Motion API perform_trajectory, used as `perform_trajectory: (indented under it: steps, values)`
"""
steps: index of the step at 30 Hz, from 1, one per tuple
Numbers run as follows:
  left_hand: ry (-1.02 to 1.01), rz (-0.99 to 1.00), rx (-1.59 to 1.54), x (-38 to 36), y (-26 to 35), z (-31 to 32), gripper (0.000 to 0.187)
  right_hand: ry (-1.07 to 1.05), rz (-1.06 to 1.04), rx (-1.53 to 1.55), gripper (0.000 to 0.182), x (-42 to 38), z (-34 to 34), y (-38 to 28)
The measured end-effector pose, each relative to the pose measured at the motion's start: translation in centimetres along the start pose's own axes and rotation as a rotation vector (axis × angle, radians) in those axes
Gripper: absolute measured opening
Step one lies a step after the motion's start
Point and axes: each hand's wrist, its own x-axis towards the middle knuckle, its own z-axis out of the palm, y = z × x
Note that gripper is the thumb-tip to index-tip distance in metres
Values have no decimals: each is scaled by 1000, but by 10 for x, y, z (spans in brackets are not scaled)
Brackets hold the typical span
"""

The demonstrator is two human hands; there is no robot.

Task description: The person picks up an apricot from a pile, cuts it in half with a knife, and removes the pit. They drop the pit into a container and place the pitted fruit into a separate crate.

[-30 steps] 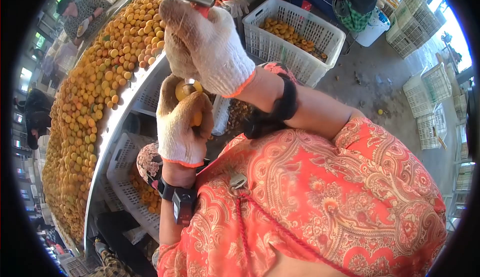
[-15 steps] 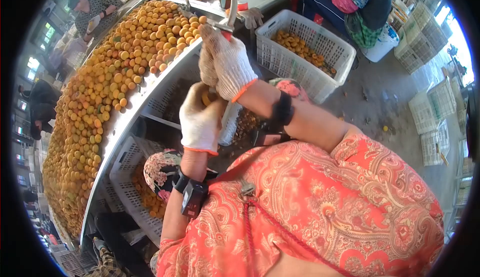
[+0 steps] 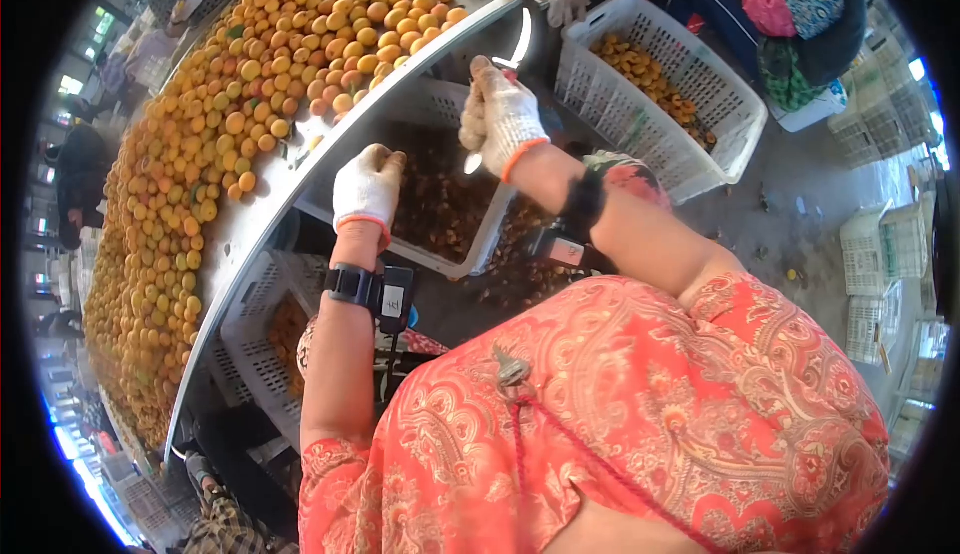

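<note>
Cotton-gloved, both of our hands have parted since the earlier frames: a second ago the left hand [image 3: 368,186] cupped a yellow fruit directly under the right hand [image 3: 503,114], glove against glove; now no fruit shows in the left hand and the two gloves sit well apart.

Landmark: white crate [image 3: 437,246] below the table edge, holding dark brownish bits.

Left hand: over the crate's left rim, fingers curled loosely inward and pressed together, fingertips pointing down toward the contents. We cannot tell whether anything is held inside the curl.

Right hand: above the crate's far right corner, fingers wrapped tightly around the red handle of a knife [image 3: 521,42], its curved blade standing up past the knuckles. A small pale object shows just below the fist; we cannot identify it.

Heaped orange fruit [image 3: 210,144] lies on the metal table [image 3: 262,216], left of and above the crate. A second basket [image 3: 660,84] with cut fruit stands to the crate's right.
</note>
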Motion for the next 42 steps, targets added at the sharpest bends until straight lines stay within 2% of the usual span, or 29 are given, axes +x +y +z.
perform_trajectory:
  steps: [2, 3, 4, 5, 8, 10, 12, 13, 14, 16, 17, 18, 19, 20, 23, 24, 25, 27, 30, 31, 32, 34, 35, 36, 38, 42]
  values:
    - [89, 22, -59, 2, -24, -13, 19, 29, -20, -75, 31, -1, -7, 6]
    - [109, 103, -55, -1, -35, -26, 18, 55, -36, -112, 31, -3, -9, 6]
    - [79, 36, -240, -7, -49, -40, 18, 47, -105, -170, 30, -2, -14, 7]
    - [37, -258, -423, -34, -20, -70, 16, 35, -137, -188, 25, -4, -15, 6]
    - [188, -410, -590, -85, -55, -117, 9, -2, -171, -222, 20, -16, -19, 0]
    - [293, -489, -531, -129, -93, -145, 7, 3, -154, -299, 22, -24, -20, 0]
    - [305, -597, -424, -168, -175, -170, 10, -28, -119, -317, 22, -30, -24, 3]
    - [322, -418, -117, -189, -237, -176, 10, -51, -92, -345, 22, -32, -26, 4]
    - [278, -544, 403, -200, -227, -190, 20, -72, -69, -375, 22, -32, -29, 6]
    - [435, -470, 182, -199, -221, -203, 27, -102, -22, -433, 23, -35, -29, 12]
    - [459, -439, -144, -186, -220, -206, 29, -134, -24, -462, 25, -37, -28, 19]
    - [471, -386, -388, -168, -182, -202, 33, -166, -25, -491, 28, -41, -25, 23]
    - [354, -370, -425, -147, -147, -203, 36, -211, 8, -523, 29, -44, -24, 26]
    - [419, -245, -444, -126, -107, -188, 22, -305, 55, -585, 28, -38, -32, 32]
    - [67, -152, -292, -54, -66, -165, 34, -331, 135, -570, 25, -48, -28, 29]
    - [-16, -166, -280, -32, -53, -153, 30, -295, 179, -628, 23, -52, -25, 22]
    - [-17, -62, -221, -1, -69, -134, 31, -257, 224, -687, 21, -52, -24, 19]
    - [-58, -107, -43, 46, -67, -107, 34, -212, 183, -707, 20, -45, -26, 22]
    - [-118, 57, 249, 96, -80, -80, 41, -171, 133, -706, 19, -22, -38, 29]
    - [-257, -63, 267, 102, -74, -77, 43, -163, 114, -747, 20, -18, -39, 30]
    - [-262, -61, 265, 106, -75, -73, 43, -155, 96, -787, 21, -14, -41, 30]
    - [-295, -86, 135, 107, -66, -71, 41, -160, 88, -780, 21, -6, -46, 31]
    - [-228, -242, -117, 102, -61, -71, 30, -171, 78, -772, 22, -4, -48, 31]
    - [-231, -244, -111, 98, -60, -73, 30, -170, 81, -766, 22, -6, -45, 29]
    - [-4, -90, -476, 90, -58, -79, 22, -248, 40, -722, 23, -14, -39, 20]
    - [-53, 83, -1056, 25, 3, -100, 45, -380, -127, -775, 22, -38, -29, 4]
